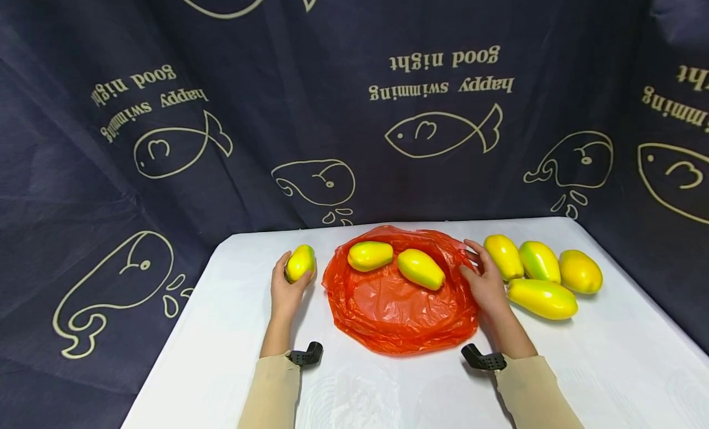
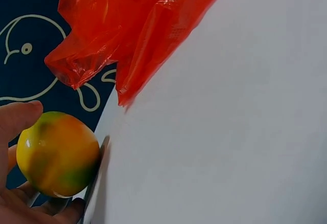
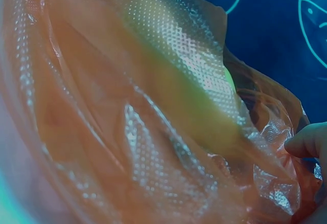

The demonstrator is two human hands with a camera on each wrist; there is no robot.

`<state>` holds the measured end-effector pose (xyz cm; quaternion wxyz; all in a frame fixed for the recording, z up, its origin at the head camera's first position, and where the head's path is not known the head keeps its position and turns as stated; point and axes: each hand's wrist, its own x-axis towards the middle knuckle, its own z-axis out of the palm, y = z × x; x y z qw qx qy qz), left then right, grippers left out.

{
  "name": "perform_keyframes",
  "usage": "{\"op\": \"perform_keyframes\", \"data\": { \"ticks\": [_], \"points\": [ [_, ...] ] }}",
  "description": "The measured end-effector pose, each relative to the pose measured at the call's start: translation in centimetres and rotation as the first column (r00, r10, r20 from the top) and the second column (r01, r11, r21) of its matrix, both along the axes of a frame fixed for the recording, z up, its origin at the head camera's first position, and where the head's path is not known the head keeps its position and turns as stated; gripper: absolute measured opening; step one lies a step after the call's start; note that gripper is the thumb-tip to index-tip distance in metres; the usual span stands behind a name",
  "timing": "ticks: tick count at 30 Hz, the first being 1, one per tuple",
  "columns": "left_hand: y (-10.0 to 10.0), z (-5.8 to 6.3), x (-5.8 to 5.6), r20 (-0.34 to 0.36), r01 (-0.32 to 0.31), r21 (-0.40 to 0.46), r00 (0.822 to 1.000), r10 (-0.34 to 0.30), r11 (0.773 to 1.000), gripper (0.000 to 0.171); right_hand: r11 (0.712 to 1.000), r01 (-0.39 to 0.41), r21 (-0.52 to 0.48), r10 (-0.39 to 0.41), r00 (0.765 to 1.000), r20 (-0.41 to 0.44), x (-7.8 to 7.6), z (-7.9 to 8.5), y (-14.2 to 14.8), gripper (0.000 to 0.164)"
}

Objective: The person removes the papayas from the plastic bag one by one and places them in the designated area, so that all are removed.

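Observation:
My left hand (image 1: 287, 292) grips a yellow-green papaya (image 1: 301, 263) at the left of the table, apart from the bag. In the left wrist view the thumb lies on top of this papaya (image 2: 59, 155) and fingers curl beneath it. A red plastic bag (image 1: 388, 333) lies spread with its mouth up in the middle. Two more papayas, a left one (image 1: 370, 256) and a right one (image 1: 421, 269), rest in it. My right hand (image 1: 487, 287) pinches the bag's right rim; its thumb (image 3: 306, 141) presses the thin plastic in the right wrist view.
Right of the bag, several yellow-green fruits lie close together; the nearest is a long papaya (image 1: 543, 298) and the rightmost a rounder fruit (image 1: 580, 271). They sit close to my right hand. A dark cloth (image 1: 354, 96) with fish drawings hangs behind the white table (image 1: 388, 392).

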<state>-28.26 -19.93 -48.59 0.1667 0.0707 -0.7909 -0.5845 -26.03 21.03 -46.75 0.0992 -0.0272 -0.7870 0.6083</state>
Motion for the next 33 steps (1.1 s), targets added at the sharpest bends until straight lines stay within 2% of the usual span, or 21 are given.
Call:
{"op": "perform_keyframes", "data": {
  "ticks": [6,11,16,21,26,30,33],
  "points": [
    [0.0,0.6,0.2,0.003,-0.021,0.003,1.000,0.021,1.000,0.064,1.000,-0.003,-0.003,0.004,1.000,0.026,-0.1,0.2,-0.2,0.061],
    [0.1,1.0,0.4,-0.005,-0.065,0.017,0.998,0.065,0.998,0.060,1.000,-0.009,-0.008,0.009,1.000,0.006,0.0,0.1,-0.2,0.060],
    [0.9,2.2,0.3,-0.058,-0.109,0.112,0.992,0.116,0.988,0.050,1.000,0.016,-0.014,-0.016,1.000,0.015,0.2,0.2,-0.2,0.060],
    [2.1,3.9,0.5,-0.165,-0.091,0.177,0.979,0.121,0.980,0.042,0.999,0.040,-0.010,-0.040,0.997,0.061,0.5,0.3,-0.4,0.061],
    [3.7,5.8,1.0,-0.233,-0.024,0.183,0.970,0.067,0.983,0.040,0.999,0.030,-0.037,-0.028,0.999,0.047,0.3,0.3,-0.7,0.060],
    [5.1,6.8,1.3,-0.248,0.046,0.123,0.969,-0.014,0.991,0.042,0.999,0.012,-0.045,-0.011,1.000,0.025,0.2,0.4,-0.7,0.060],
    [6.1,7.1,1.3,-0.250,0.104,0.070,0.965,-0.084,0.992,0.044,0.999,0.008,-0.042,-0.007,1.000,0.025,0.2,0.7,-0.7,0.060]
  ]
}}
